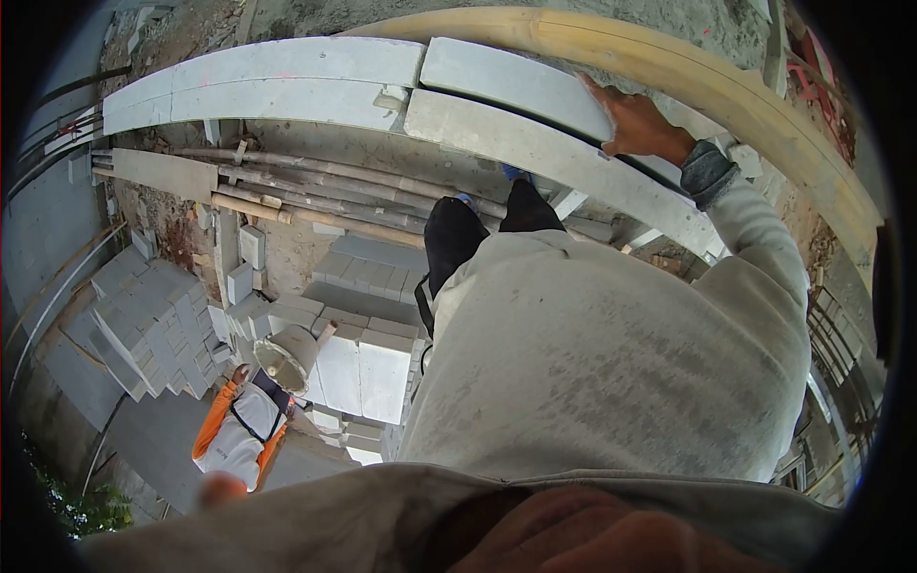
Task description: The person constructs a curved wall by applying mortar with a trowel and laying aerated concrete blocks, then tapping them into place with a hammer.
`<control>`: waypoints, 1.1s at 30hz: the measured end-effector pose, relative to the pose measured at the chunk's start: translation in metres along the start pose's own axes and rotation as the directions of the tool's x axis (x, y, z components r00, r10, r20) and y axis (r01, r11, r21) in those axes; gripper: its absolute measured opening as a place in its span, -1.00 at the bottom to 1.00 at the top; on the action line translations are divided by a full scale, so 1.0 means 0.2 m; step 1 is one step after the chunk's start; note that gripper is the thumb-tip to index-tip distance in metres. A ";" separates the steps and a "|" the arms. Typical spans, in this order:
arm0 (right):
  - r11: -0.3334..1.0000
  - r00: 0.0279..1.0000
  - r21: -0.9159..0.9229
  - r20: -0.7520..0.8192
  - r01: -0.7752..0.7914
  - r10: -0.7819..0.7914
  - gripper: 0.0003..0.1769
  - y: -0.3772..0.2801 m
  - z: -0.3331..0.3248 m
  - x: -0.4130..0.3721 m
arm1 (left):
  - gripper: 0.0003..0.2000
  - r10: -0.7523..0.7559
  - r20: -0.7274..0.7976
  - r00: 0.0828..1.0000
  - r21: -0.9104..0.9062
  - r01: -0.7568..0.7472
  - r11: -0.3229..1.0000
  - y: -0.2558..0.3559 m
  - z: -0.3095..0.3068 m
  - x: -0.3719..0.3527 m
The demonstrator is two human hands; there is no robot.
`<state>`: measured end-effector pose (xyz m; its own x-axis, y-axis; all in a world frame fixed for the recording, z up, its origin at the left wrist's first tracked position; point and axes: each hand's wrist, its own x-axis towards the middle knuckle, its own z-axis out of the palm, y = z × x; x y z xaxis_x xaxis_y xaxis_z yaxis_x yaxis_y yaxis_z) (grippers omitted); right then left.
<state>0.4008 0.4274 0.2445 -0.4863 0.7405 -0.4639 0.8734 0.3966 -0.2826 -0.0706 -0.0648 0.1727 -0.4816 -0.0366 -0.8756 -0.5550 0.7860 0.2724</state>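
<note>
My right hand (650, 126) grips the right end of a pale concrete block (516, 84), its fingers on the far edge and its thumb on the near side. The block lies on top of the wall, and a dark gap separates it from the long near block (535, 153). To the left, another pale block row (277, 67) continues the wall, with a small lump of mortar near the joint. At the lower left, a blurred skin-coloured shape (220, 489) may be part of my left hand; its fingers cannot be made out.
A thick yellowish bamboo pole (592, 36) runs along the wall's far side. Several thinner poles (325, 186) lie below my side. Stacked blocks (158, 320) stand lower left, near a co-worker (244, 430) in an orange-sleeved shirt and a pale bucket (287, 358).
</note>
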 end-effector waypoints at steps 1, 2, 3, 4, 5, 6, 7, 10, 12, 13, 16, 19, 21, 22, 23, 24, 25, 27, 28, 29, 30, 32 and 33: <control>1.000 1.000 0.003 0.006 0.006 -0.006 0.35 0.00 0.00 0.00 | -0.37 0.002 0.002 1.000 0.000 -0.002 1.000 0.00 0.00 0.00; 1.000 1.000 0.006 0.012 0.011 -0.011 0.35 0.00 0.00 0.01 | -0.37 0.002 0.006 1.000 0.001 -0.002 1.000 0.01 0.00 0.00; 1.000 1.000 0.008 0.015 0.016 -0.016 0.35 0.00 0.00 0.01 | -0.37 0.003 0.008 1.000 0.000 -0.003 1.000 0.01 0.01 0.01; 1.000 1.000 0.010 0.009 0.027 -0.027 0.37 0.00 -0.01 0.02 | -0.38 0.007 0.013 1.000 0.004 -0.007 1.000 0.01 0.01 0.01; 0.999 0.999 0.014 0.005 0.038 -0.038 0.38 -0.01 -0.02 0.02 | -0.38 0.007 0.014 1.000 0.004 -0.007 1.000 0.01 0.01 0.01; 0.999 0.999 0.020 0.004 0.047 -0.047 0.40 -0.02 -0.03 0.02 | -0.38 0.010 0.018 1.000 0.007 -0.011 1.000 0.02 0.01 0.01; 0.999 0.998 0.044 0.056 0.017 -0.020 0.35 -0.04 -0.05 0.02 | -0.39 0.013 0.022 1.000 0.009 -0.013 1.000 0.02 0.02 0.01; 0.987 0.985 0.149 0.171 -0.058 0.032 0.19 -0.06 -0.13 0.03 | -0.40 0.023 0.031 0.999 0.009 -0.023 1.000 0.03 0.03 0.03; 0.959 0.987 0.272 0.155 -0.076 0.035 0.05 0.00 -0.15 0.01 | -0.40 0.035 0.040 0.999 0.014 -0.035 0.999 0.04 0.03 0.05; 0.942 0.992 0.328 0.124 -0.073 0.033 -0.02 -0.01 -0.18 -0.02 | -0.41 0.037 0.045 0.998 0.014 -0.038 0.999 0.05 0.04 0.06; 0.914 0.993 0.406 -0.099 -0.024 0.070 -0.25 -0.19 -0.28 -0.30 | -0.41 0.076 0.069 0.995 0.022 -0.078 0.997 0.11 0.06 0.15; 0.983 0.895 0.126 -0.410 -0.137 0.177 -0.28 -0.10 -0.02 -0.52 | -0.42 0.179 0.112 0.977 0.062 -0.187 0.980 0.27 0.13 0.22; 0.954 0.843 0.020 -0.463 -0.299 0.274 -0.30 0.00 0.16 -0.67 | -0.43 0.344 0.175 0.922 0.132 -0.369 0.920 0.42 0.22 0.35; 0.929 0.818 -0.031 -0.485 -0.369 0.308 -0.29 0.03 0.25 -0.72 | -0.43 0.451 0.221 0.865 0.188 -0.492 0.850 0.51 0.26 0.44; 0.895 0.788 -0.077 -0.512 -0.440 0.343 -0.28 0.04 0.29 -0.77 | -0.44 0.582 0.322 0.747 0.258 -0.661 0.705 0.64 0.34 0.49; 0.860 0.734 -0.053 -0.549 -0.508 0.399 -0.25 0.03 0.28 -0.82 | -0.44 0.689 0.409 0.598 0.292 -0.801 0.522 0.76 0.40 0.60; 0.818 0.636 0.116 -0.571 -0.564 0.519 -0.25 0.10 0.31 -0.88 | -0.45 0.732 0.477 0.487 0.278 -0.873 0.400 0.90 0.52 0.42; 0.626 0.409 0.462 -0.488 -0.628 0.771 -0.24 0.23 0.33 -1.03 | -0.46 0.778 0.602 0.180 0.237 -0.971 0.042 1.19 0.78 -0.02; 0.475 0.294 0.617 -0.377 -0.628 0.878 -0.24 0.29 0.33 -1.11 | -0.48 0.759 0.651 -0.005 0.206 -0.961 -0.183 1.28 0.89 -0.14; 0.396 0.243 0.683 -0.314 -0.613 0.918 -0.23 0.46 0.45 -1.16 | -0.48 0.702 0.705 -0.101 0.151 -0.946 -0.288 1.35 1.01 -0.30; 0.323 0.195 0.745 -0.258 -0.584 0.946 -0.22 0.60 0.57 -1.22 | -0.48 0.638 0.743 -0.203 0.085 -0.917 -0.390 1.41 1.15 -0.44; 0.241 0.197 0.880 -0.173 -0.410 0.965 -0.21 0.44 0.55 -1.27 | -0.40 0.498 0.659 -0.564 -0.064 -0.702 -0.709 1.45 1.41 -0.56; 0.200 0.203 0.933 -0.142 -0.300 0.969 -0.20 0.39 0.53 -1.26 | -0.38 0.466 0.715 -0.521 0.038 -0.637 -0.770 1.47 1.51 -0.59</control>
<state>0.5896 0.2146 0.2510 0.7508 0.6117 -0.2491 0.2968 -0.6494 -0.7001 0.0281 0.3580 0.2361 0.4773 0.8267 0.2981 0.7597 -0.5586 0.3328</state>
